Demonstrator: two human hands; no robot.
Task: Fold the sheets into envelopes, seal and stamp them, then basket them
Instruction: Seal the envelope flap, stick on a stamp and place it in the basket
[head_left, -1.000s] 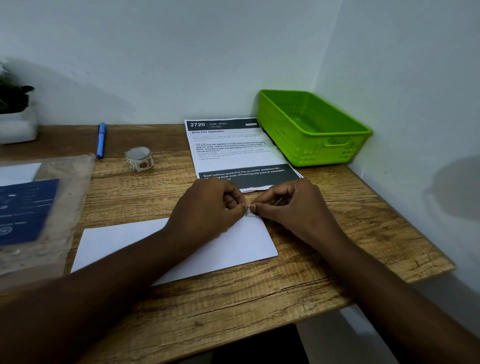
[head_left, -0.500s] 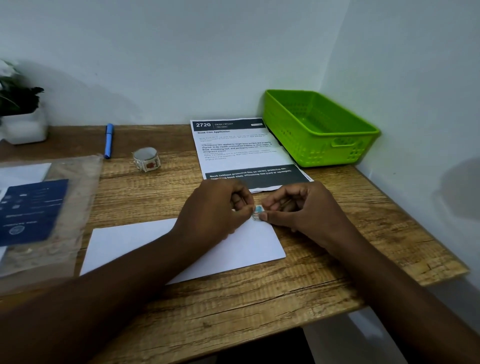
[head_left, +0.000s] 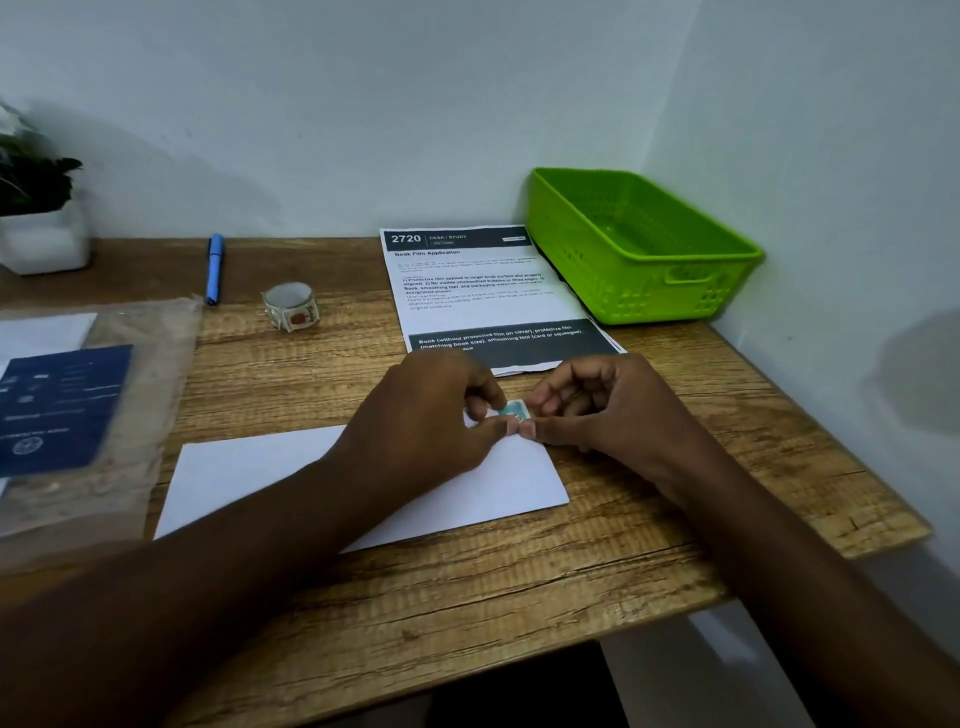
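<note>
A white envelope (head_left: 249, 473) lies flat on the wooden desk (head_left: 519, 597), partly under my forearm. At its far right corner sits a small teal stamp (head_left: 514, 409). My left hand (head_left: 431, 415) pinches the stamp's left side between thumb and forefinger. My right hand (head_left: 597, 405) meets it from the right, thumb and fingertips at the stamp's right edge. A small roll of stamps (head_left: 291, 305) stands behind, left of centre. The green plastic basket (head_left: 649, 270) sits empty in the far right corner.
A printed instruction sheet (head_left: 478, 280) lies behind my hands, beside the basket. A blue pen (head_left: 214, 267) rests near the wall. At left are a clear plastic sleeve (head_left: 150, 374) holding a dark blue card (head_left: 62, 405), and a potted plant (head_left: 36, 218). Walls close the back and right.
The teal stamp has come into view between my fingertips at the envelope's corner. My fingers have spread slightly apart around it. The camera has shifted a little left.
</note>
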